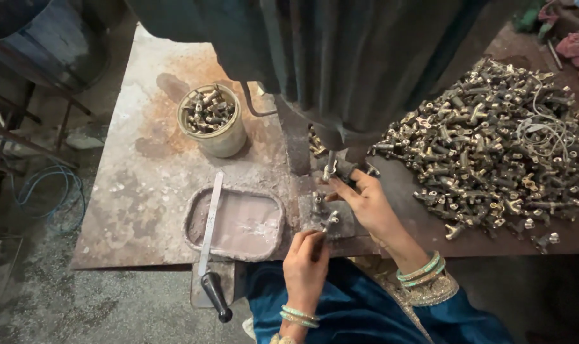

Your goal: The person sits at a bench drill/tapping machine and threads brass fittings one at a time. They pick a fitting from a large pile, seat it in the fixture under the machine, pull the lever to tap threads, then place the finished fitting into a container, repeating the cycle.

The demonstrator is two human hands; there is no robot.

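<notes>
My left hand [306, 262] pinches a small brass fitting [331, 220] at the near edge of a metal fixture block [321, 210]. My right hand [366, 202] rests its fingers on another brass fitting [348, 169] held under the spindle [329, 167] of a dark green drill press [340, 64]. Both wrists wear green bangles. A large heap of brass fittings [487, 146] lies on the table to the right of my right hand.
A round tin [214, 121] filled with brass fittings stands at the back left on the rusty metal tabletop [136, 191]. A shallow oval tray [235, 223] of cloudy liquid sits left of the fixture, with a metal file [209, 242] laid across it. Blue hose [53, 191] lies on the floor at left.
</notes>
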